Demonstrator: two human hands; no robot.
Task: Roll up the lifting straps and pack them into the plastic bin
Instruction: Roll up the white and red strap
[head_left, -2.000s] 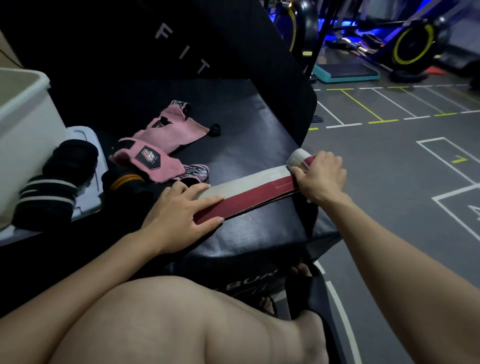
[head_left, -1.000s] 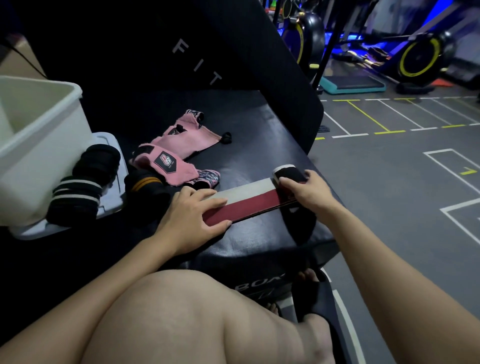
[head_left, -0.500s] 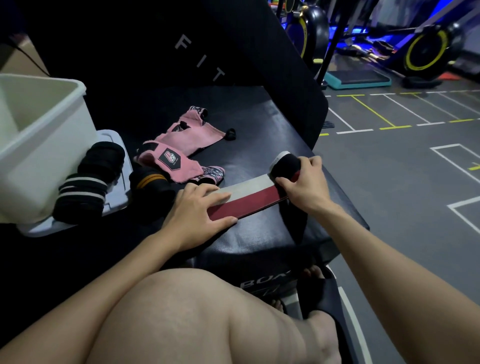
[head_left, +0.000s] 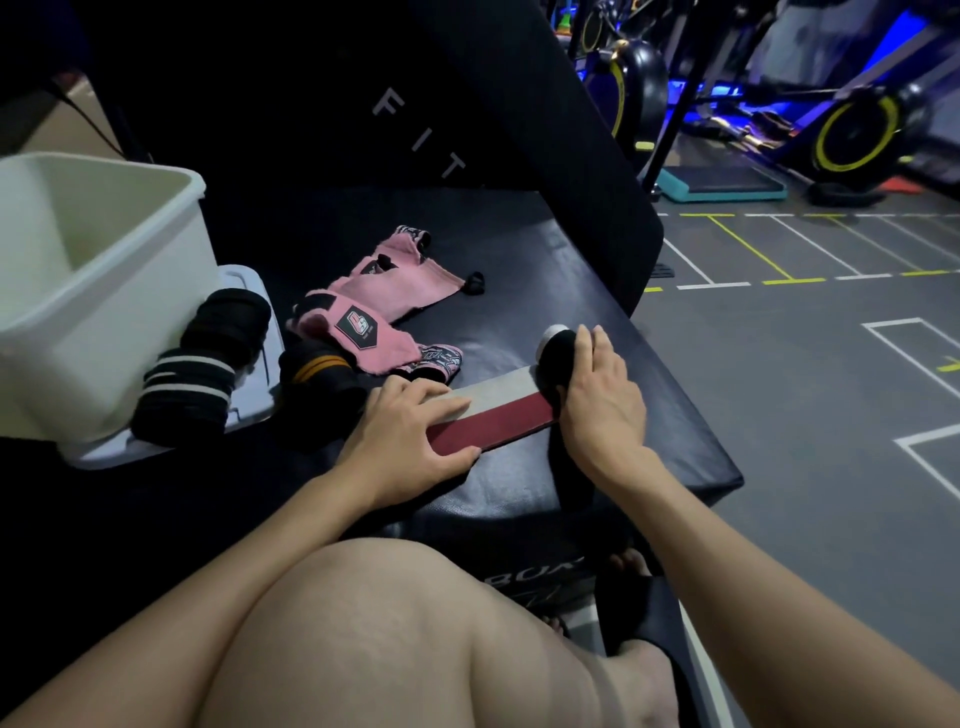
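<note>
Dim overall; blue light glows far right. Near left lies in deep shadow. Wide-angle distortion bends the edges.

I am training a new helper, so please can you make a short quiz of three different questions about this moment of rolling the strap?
1. True or false: the left hand lies flat on the red and white strap.
2. Which hand works the rolled end of the strap?
A. left hand
B. right hand
C. neither
3. Fill in: the two black rolled straps rest on a white ____ beside the plastic bin, not in the bin.

Key: 1 true; 2 B; 3 lid.
</note>
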